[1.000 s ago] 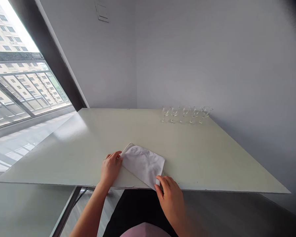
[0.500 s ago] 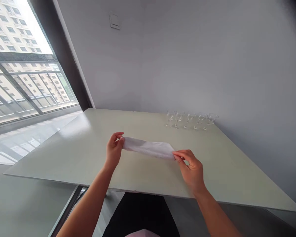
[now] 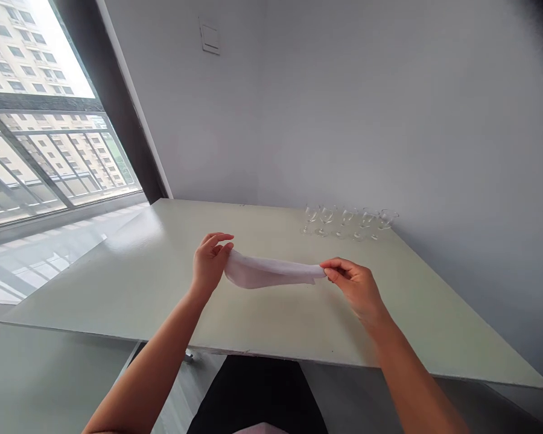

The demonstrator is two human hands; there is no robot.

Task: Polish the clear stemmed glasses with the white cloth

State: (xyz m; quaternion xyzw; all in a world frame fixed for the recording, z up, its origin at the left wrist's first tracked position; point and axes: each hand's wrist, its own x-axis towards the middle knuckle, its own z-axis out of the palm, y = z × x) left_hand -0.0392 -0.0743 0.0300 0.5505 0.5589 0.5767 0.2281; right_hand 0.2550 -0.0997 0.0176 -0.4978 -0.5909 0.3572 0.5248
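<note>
A thin whitish-pink cloth [image 3: 271, 272] is stretched sideways above the middle of the table [image 3: 271, 325]. Its left end is pinched by my left hand [image 3: 210, 260], between thumb and fingers, with the index finger reaching out past the cloth. My right hand [image 3: 355, 283] pinches the right end between thumb and fingertips. The cloth sags a little at its lower left, and a small corner hangs near the right end. Beyond my right hand, several clear stemmed glasses [image 3: 347, 218] stand upright in a row.
The glasses stand near the table's back right edge, close to the grey wall [image 3: 389, 108]. A window [image 3: 49, 157] with railings lies at the left. The table's front edge runs just before my dark-clothed legs [image 3: 257, 392].
My right hand has risen slightly and moved a bit right. The cloth's right end has come up, and its lower edge now droops at the left. Both hands kept their pinch.
</note>
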